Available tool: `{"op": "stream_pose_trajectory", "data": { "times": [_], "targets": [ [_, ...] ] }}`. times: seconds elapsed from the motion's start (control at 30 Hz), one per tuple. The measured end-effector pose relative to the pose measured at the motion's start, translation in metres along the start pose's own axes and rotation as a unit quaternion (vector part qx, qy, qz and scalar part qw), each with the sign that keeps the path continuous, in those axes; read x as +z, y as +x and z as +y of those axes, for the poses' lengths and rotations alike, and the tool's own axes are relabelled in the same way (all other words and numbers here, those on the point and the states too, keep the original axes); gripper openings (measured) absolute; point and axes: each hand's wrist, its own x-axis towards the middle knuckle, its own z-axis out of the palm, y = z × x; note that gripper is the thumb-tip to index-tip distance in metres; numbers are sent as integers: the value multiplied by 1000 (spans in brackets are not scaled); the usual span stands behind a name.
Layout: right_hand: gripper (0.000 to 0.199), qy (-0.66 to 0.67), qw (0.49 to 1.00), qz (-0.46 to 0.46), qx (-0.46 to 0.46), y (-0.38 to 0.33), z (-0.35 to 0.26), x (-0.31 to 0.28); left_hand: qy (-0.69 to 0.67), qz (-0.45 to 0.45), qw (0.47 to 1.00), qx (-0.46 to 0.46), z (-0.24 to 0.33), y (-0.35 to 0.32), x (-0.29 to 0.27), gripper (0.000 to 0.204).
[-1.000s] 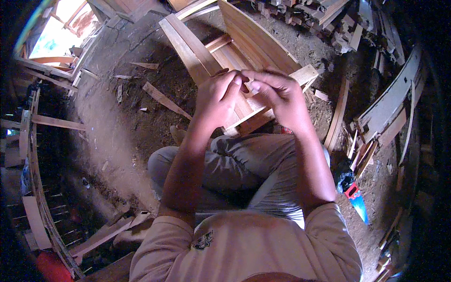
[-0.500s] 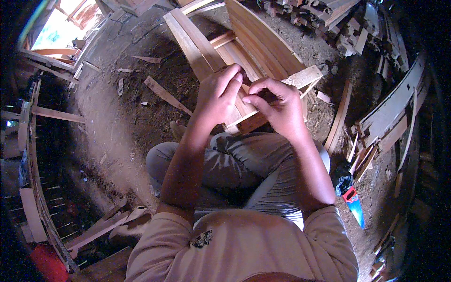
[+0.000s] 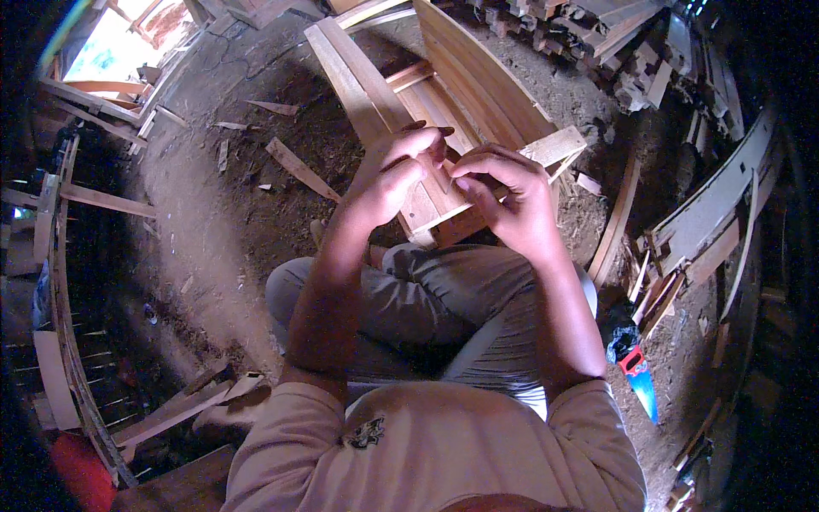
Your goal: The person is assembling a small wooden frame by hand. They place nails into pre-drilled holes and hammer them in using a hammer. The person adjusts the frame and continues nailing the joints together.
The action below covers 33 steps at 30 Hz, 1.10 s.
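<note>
Both of my hands are raised close together above the near end of a pale wooden frame (image 3: 351, 81), built of slats and a tall curved side panel (image 3: 482, 77). My left hand (image 3: 388, 181) has its thumb apart from its curved fingers, and nothing shows between them. Thumb and index finger of my right hand (image 3: 516, 200) come together in a pinch just beside it. Whatever sits in that pinch, if anything, is too small to make out. The frame's near corner stands right in front of my crossed legs (image 3: 452, 299), partly hidden by my hands.
A handsaw (image 3: 636, 375) with a red handle and blue blade lies on the dirt floor to my right. Stacked timber (image 3: 589, 38) fills the far right. Loose wood strips (image 3: 300, 169) lie left of the frame. A curved slatted structure (image 3: 64, 299) stands at far left.
My left thumb has moved away from its fingers, and that hand has shifted slightly left and down. My right hand keeps its pinch nearly in place. The view has tilted slightly.
</note>
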Motion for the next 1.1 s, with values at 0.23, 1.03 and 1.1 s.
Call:
{"op": "stream_pose_trajectory", "data": {
  "times": [0.23, 1.03, 1.1],
  "targets": [
    [26, -28, 998, 34, -55, 1, 8, -2, -1, -67, 998, 9, 29, 3, -3, 34],
    [21, -306, 852, 224, 361, -194, 30, -158, 97, -74, 992, -44, 20, 5, -6, 9],
    [17, -416, 778, 68, 466, -301, 72, -157, 65, -84, 993, -49, 14, 10, -4, 13]
  ]
}}
